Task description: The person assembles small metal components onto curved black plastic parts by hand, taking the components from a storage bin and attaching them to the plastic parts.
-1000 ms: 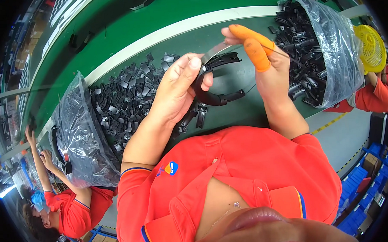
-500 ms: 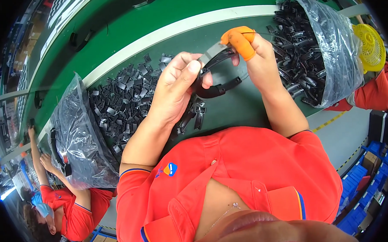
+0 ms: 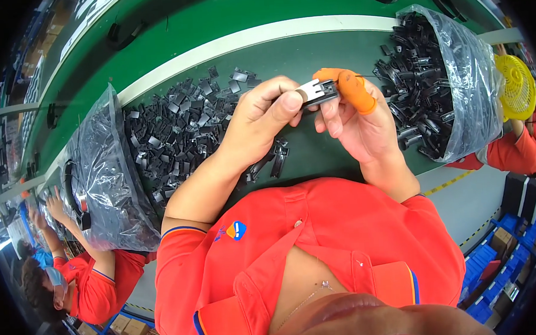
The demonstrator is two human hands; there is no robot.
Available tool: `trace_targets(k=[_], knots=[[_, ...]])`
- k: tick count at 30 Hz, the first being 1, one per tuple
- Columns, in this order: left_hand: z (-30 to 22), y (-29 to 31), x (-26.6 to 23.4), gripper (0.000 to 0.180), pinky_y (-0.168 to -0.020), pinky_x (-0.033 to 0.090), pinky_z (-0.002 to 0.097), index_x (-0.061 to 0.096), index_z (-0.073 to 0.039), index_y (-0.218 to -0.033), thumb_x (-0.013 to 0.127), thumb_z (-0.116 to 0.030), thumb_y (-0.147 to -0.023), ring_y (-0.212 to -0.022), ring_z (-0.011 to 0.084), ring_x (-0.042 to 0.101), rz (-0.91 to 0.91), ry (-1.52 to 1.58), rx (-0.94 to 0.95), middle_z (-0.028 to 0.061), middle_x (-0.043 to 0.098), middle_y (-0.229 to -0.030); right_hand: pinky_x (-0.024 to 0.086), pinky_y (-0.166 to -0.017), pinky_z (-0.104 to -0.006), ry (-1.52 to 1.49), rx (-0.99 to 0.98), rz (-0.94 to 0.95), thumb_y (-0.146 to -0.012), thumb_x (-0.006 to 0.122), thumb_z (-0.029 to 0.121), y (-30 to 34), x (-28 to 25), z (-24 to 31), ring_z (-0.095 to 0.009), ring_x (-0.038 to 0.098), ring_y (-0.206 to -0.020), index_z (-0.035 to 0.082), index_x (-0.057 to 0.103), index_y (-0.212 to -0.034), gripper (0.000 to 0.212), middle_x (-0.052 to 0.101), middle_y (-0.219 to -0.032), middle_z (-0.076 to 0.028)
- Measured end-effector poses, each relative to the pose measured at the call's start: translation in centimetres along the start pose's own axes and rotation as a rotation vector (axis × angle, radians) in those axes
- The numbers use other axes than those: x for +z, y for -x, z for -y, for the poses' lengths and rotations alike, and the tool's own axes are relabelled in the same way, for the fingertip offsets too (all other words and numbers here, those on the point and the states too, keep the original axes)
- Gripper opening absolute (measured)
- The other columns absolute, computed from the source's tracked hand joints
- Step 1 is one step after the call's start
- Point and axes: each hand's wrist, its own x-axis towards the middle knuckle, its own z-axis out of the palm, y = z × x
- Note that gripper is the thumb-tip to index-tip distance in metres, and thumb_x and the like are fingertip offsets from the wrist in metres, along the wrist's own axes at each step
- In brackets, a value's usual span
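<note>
A black headphone headband with a silver metal end piece is held between my two hands above the green work table. My left hand pinches it between thumb and fingers, just left of the silver piece. At its other side my right hand has its fingers closed on the black part; orange finger covers sit on some of its fingers. Most of the band is hidden by my hands. Below my left hand a few small black plastic parts lie on the table.
To the left, many small black plates spill from a clear plastic bag. Another bag at the right holds black clips. Beyond a pale rail, a green conveyor carries black bands. A yellow basket and co-workers' arms are at the sides.
The headband has been turned, so its loop no longer shows below my hands and its silver end now faces up. Both hands have shifted slightly right and down.
</note>
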Motion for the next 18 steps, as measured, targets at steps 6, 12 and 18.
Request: trace_targets(k=[6,12,18], knots=[[0.0,0.2,-0.4,0.027,-0.059,0.037,0.0213,0.053,-0.004,-0.080,0.057,-0.030,-0.086,-0.066,0.0078,0.047,0.165,0.136,-0.050,0.0023,0.053,-0.072,0.050,-0.057,-0.0295,0.017,-0.005,0.139,-0.093,0.041,0.029,0.4,-0.3,-0.3,-0.017,0.054,-0.051,-0.008,0.052,-0.106,0.041,0.056,-0.063,-0.010],[-0.2,0.3,0.2,0.026,-0.063,0.039,0.0233,0.054,-0.004,-0.077,0.053,-0.028,-0.088,-0.067,0.0101,0.049,0.074,-0.119,-0.025,0.0029,0.057,-0.071,0.047,-0.056,-0.0278,0.165,-0.027,0.041,-0.093,0.040,0.035,0.3,0.2,-0.5,-0.017,0.053,-0.054,-0.007,0.053,-0.107,0.046,0.055,-0.061,-0.009],[0.3,0.5,0.6,0.022,-0.070,0.040,0.0327,0.052,-0.003,-0.080,0.054,-0.024,-0.086,-0.075,0.0244,0.051,0.020,-0.651,0.152,0.0084,0.054,-0.075,0.036,-0.049,-0.0184,0.854,-0.188,-0.141,-0.089,0.051,0.019,0.9,1.0,-0.7,-0.006,0.043,-0.052,-0.002,0.056,-0.100,0.024,0.055,-0.065,-0.003]])
